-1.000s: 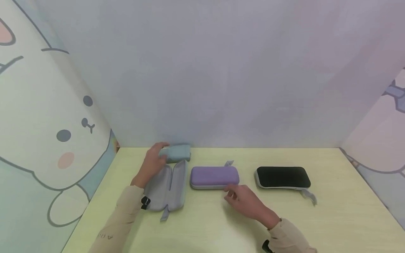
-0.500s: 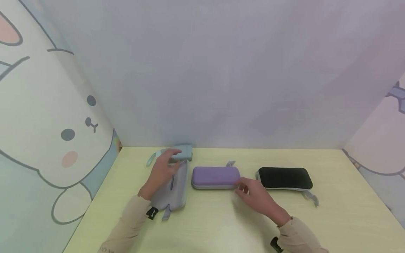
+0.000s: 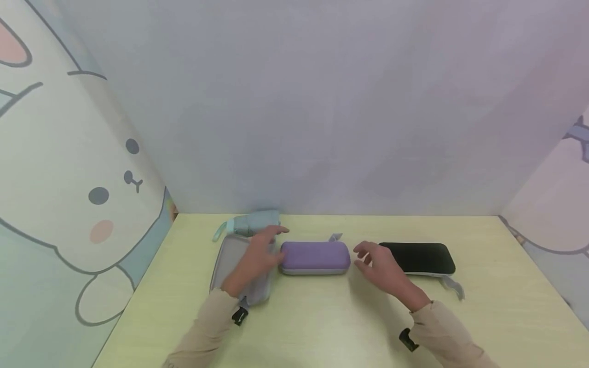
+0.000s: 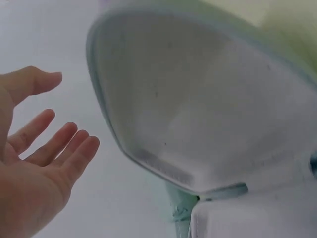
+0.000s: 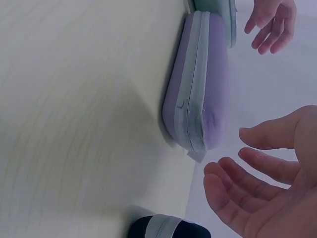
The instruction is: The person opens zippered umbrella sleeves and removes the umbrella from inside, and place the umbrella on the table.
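My left hand [image 3: 257, 258] hovers over the opened zip case [image 3: 227, 258], its fingertips close to the left end of the purple zip case [image 3: 315, 257]. In the left wrist view its fingers are spread and relaxed, and the case's grey-lined half [image 4: 188, 89] stands beside them. My right hand [image 3: 384, 268] is off the purple case's right end, partly in front of the black zip case [image 3: 423, 258]. Loosely bent fingers show in the right wrist view, with nothing between them. The purple case lies closed, its zip seam facing me.
Behind the opened case lies a light blue rolled thing [image 3: 255, 223] with a wrist strap, resembling a folded compact umbrella. A pale wall [image 3: 331, 128] rises at the back edge of the light wooden table [image 3: 313, 332]. Printed panels stand at both sides.
My left hand has come away from the light blue rolled thing, moving right and nearer across the opened case. My right hand has shifted right and slightly back from the purple case.
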The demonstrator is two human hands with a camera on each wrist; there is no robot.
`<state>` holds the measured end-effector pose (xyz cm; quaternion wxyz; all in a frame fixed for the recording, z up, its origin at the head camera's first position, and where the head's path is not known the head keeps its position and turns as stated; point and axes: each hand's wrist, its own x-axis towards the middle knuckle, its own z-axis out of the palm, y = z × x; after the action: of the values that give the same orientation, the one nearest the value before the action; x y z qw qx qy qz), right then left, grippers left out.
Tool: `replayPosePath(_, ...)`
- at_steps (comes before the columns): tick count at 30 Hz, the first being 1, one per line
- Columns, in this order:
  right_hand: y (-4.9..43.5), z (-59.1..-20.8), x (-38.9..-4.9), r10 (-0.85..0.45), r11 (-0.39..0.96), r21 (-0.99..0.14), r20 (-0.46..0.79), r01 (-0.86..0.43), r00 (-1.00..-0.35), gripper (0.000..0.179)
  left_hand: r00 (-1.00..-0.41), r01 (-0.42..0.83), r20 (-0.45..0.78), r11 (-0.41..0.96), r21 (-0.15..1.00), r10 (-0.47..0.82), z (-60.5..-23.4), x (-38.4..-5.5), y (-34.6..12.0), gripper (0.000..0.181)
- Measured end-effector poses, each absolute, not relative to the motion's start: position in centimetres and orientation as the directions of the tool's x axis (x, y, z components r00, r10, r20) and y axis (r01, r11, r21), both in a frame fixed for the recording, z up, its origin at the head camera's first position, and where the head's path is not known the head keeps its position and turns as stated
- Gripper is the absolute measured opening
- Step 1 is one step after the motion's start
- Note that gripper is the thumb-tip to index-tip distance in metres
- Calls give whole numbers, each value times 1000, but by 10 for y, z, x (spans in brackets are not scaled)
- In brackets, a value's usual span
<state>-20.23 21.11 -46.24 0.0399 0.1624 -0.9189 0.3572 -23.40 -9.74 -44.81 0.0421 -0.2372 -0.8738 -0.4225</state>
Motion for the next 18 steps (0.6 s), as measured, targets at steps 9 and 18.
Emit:
replayPosePath(9,214,-463,-223,-272,694,-665,114,-277,-955,26,-846,509,243,584,632,475,-455,-233,-71,47)
replayPosePath(18,204,-467,-241,-297,701,-673,29,-238,-954,30,-863,459,130,652,603,488,-466,-233,-57,53)
